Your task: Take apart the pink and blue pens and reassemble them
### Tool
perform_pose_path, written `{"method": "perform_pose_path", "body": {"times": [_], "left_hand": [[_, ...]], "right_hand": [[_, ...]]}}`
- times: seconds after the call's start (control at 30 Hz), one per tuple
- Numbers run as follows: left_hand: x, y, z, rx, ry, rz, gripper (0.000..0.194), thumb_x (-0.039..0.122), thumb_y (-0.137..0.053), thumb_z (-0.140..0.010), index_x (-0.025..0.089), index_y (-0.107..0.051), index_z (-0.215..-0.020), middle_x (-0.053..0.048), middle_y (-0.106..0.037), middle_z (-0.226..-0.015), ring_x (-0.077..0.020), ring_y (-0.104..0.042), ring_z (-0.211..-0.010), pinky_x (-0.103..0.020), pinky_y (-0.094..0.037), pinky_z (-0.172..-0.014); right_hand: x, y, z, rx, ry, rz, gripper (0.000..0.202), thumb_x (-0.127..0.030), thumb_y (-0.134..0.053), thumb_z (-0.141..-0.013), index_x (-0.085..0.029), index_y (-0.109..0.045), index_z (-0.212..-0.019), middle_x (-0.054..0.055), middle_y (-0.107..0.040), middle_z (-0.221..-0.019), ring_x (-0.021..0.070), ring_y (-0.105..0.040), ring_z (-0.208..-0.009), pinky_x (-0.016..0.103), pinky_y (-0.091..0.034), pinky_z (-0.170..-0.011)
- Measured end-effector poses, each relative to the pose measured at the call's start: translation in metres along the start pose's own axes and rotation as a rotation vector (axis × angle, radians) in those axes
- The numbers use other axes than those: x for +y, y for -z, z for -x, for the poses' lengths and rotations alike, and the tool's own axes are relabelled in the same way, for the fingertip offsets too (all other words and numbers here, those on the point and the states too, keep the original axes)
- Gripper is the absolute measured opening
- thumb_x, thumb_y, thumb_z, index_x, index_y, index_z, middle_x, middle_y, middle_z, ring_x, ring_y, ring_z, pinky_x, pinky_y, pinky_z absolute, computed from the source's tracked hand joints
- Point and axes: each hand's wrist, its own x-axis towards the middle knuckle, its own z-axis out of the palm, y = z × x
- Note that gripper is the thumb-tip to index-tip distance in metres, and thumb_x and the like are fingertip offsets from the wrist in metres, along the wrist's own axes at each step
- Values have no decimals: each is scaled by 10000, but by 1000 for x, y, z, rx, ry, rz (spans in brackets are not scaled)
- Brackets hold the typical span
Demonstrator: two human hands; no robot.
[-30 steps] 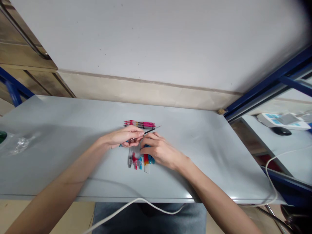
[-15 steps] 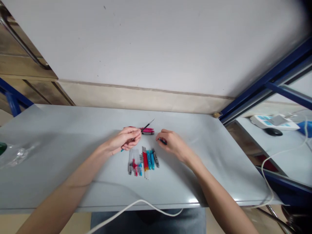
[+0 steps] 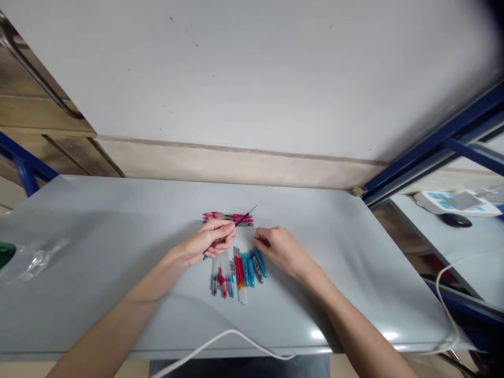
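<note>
My left hand is closed around a slim black pen refill, whose thin tip points up and right. A small teal end shows below that palm. My right hand has its fingers curled just above a teal pen barrel; whether anything is between the fingertips is hidden. That barrel lies at the right end of a row with a grey barrel, more teal barrels and several red refills. Left of them are clear pen parts with coloured ends.
Several pink and dark pens lie behind my left hand. A crumpled clear plastic bag is at the table's left. A white cable loops across the front edge. On the right, beyond a blue frame, sit a black mouse and a white device.
The teal barrel from my right hand now lies on the table beside the grey barrel. My left hand still holds the refill at much the same tilt. The view has shifted slightly.
</note>
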Motion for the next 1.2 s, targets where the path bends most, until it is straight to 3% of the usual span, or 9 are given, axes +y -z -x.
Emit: {"method": "perform_pose_path", "body": {"times": [0.17, 0.3, 0.4, 0.53, 0.63, 0.8, 0.97, 1.03, 1.2], "left_hand": [[-1, 2, -1, 34, -32, 20, 434, 547, -548, -984, 192, -426, -767, 70, -322, -596, -41, -181, -462, -176, -117, -394], [-2, -3, -5, 134, -126, -16, 432, 547, -558, -977, 192, -437, -762, 84, -287, -577, -40, -167, -452, -168, -128, -395], [-3, -8, -7, 197, -221, -40, 445, 572, -545, -975, 194, -444, -764, 90, -283, -568, -41, -174, -446, -169, -142, -402], [-2, -11, -5, 128, -221, -109, 451, 599, -566, -952, 192, -467, -785, 96, -272, -565, -45, -180, -456, -176, -137, -415], [-3, -15, -3, 52, -203, -184, 472, 625, -559, -947, 181, -497, -796, 97, -259, -573, -46, -196, -468, -180, -151, -430], [-7, -20, -4, 53, -233, -262, 490, 632, -527, -960, 158, -571, -839, 82, -305, -588, -54, -244, -486, -185, -214, -446], [-2, -5, -3, 245, -378, -195, 415, 539, -578, -957, 169, -606, -1144, 72, -365, -657, -55, -315, -499, -171, -252, -444], [-3, 4, -1, 284, -426, -158, 414, 531, -577, -948, 178, -578, -1164, 72, -409, -659, -58, -361, -475, -174, -296, -425], [-15, 13, 1, 465, -428, -221, 391, 535, -596, -914, 177, -566, -1068, 56, -521, -659, -69, -470, -408, -183, -355, -367]], "right_hand": [[1, -2, -2, 87, -39, -167, 306, -280, -515, -988, -203, -536, -692, -44, -406, -533, 115, -274, -522, 277, -237, -557], [0, -4, -5, 193, -84, -690, 315, -447, -596, -962, -171, -744, -992, -20, -529, -593, 120, -399, -528, 264, -308, -523], [-2, -7, -6, 230, -92, -1050, 466, -491, -723, -877, -154, -745, -1198, 12, -624, -689, 122, -473, -537, 261, -345, -485], [-6, -10, -5, 228, -54, -1282, 549, -454, -808, -821, -188, -713, -1292, 48, -702, -832, 130, -560, -611, 250, -394, -479], [-10, -11, -3, 190, -13, -1395, 476, -425, -814, -825, -218, -734, -1246, 55, -722, -879, 132, -584, -633, 242, -405, -476], [-15, -11, -3, 315, 58, -1369, 242, -407, -801, -843, -182, -770, -926, 38, -691, -737, 131, -573, -586, 246, -425, -483], [-9, -5, -8, 608, 10, -1261, 321, -503, -690, -922, -187, -694, -861, 2, -618, -688, 105, -502, -534, 238, -405, -481], [-8, -4, -9, 575, 13, -1186, 367, -540, -642, -945, -189, -657, -838, -16, -576, -623, 101, -455, -495, 237, -366, -461], [-17, -9, -3, 329, 81, -931, 421, -576, -555, -985, -194, -597, -814, -38, -519, -558, 105, -419, -505, 244, -349, -513]]}}
